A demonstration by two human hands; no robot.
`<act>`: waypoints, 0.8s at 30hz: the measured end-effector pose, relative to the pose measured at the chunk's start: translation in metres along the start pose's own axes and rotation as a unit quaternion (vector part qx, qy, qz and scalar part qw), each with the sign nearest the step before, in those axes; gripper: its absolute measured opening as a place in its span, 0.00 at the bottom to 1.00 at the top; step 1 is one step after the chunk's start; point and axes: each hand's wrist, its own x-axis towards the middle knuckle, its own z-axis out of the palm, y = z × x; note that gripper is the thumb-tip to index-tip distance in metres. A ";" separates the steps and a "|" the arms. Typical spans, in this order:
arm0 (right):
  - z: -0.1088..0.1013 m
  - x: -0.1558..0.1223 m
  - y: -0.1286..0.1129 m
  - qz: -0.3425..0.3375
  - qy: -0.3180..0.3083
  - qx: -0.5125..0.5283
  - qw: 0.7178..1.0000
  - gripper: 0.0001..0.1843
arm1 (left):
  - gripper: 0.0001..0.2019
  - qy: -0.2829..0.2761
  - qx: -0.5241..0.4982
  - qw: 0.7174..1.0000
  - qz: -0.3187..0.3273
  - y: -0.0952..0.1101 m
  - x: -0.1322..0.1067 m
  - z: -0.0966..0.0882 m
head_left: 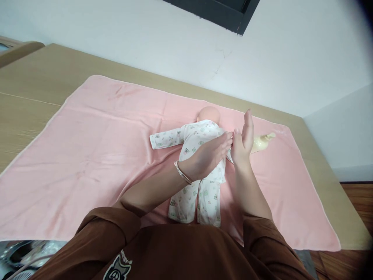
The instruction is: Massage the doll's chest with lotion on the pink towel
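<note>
My left hand, with a bangle at the wrist, is held over a baby doll with its fingers stretched out and nothing in them. Its fingertips meet my right hand, which is raised with the fingers extended and also holds nothing. The doll lies on a pink blanket in a white printed top and trousers. Its bald head points toward the wall, and no face shows. One sleeve reaches out to the left; the other is mostly behind my hands. Partly hidden beyond my right hand is a cream pump bottle.
The blanket covers much of a wooden table set against a white wall. A dark frame is on the wall. Below the front left edge are a cable and plastic-wrapped items.
</note>
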 end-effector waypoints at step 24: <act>0.041 -0.005 -0.011 0.076 -0.251 -0.146 0.954 0.35 | 0.17 0.256 0.686 0.656 0.186 -0.013 0.073 -0.129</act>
